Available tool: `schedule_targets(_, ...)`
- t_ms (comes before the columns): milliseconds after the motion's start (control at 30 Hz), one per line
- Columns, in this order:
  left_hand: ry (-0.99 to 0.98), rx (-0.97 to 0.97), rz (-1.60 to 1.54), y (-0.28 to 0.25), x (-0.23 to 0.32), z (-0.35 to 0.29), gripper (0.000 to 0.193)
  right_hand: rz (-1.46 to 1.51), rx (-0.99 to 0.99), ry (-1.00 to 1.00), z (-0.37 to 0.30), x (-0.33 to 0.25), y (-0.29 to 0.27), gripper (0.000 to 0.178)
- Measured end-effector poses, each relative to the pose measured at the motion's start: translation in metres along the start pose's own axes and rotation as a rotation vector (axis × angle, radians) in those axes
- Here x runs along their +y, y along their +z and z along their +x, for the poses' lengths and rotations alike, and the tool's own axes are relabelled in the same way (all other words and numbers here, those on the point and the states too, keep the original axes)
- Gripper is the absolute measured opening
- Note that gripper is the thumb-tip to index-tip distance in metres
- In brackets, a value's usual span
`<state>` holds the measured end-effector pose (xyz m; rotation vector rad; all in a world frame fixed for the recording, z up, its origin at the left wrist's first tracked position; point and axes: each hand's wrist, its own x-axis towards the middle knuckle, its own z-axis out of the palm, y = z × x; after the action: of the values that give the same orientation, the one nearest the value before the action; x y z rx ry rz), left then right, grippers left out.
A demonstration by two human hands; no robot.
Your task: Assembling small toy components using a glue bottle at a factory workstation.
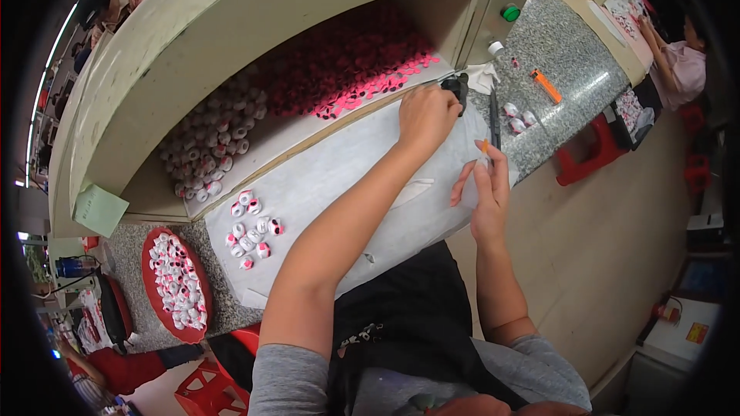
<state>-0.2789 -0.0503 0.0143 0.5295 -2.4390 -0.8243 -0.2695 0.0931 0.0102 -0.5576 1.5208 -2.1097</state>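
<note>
Partly within right grip [486,199], orange-tipped tool [485,149]

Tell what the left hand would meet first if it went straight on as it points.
The left hand would likely meet the black object just ahead; depth is unclear, and they may already touch.

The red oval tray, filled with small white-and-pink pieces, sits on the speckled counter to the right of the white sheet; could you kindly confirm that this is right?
Not quite: the head view shows the red oval tray to the left of the white sheet. It does sit on the speckled counter, filled with small white-and-pink pieces.
</note>
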Motion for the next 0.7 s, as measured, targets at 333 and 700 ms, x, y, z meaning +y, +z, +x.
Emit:
schedule_targets(333,-0.553,-0.081,-1.147,-0.037,0.005,-0.057,0.014,0.066,-0.207,0.057,0.016,0.019,0.013,0.019)
schedule_targets(700,-0.538,-0.065,-1.430,-0.045,-0.002,-0.073,0.014,-0.087,-0.283,0.029,0.008,0.013,0.024,0.013)
